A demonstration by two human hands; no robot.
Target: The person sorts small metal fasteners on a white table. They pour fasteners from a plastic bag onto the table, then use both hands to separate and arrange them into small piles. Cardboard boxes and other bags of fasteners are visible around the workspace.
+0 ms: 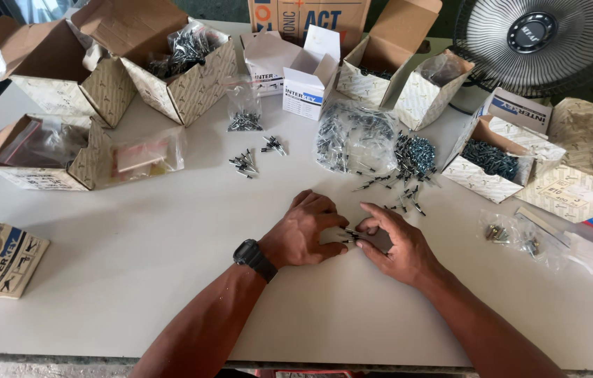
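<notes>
Hands [349, 234] around rivets [350, 236] (lengthwise left-right)

Count of items on table [135, 266]

Two hands: left hand [305, 231], right hand [396, 241]. One wristwatch [254, 260]. One fan [545, 38], far right. Three loose screw heaps: small heap [244, 164], smaller heap [274, 145], large heap [412, 164]. Open cardboard boxes: about nine; exact number unclear.

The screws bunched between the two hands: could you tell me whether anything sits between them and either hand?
Nothing visible does. The left hand and the right hand both rest on the white table, fingertips touching the small bunch of screws. The loose pile of screws lies farther back, apart from them.
</notes>
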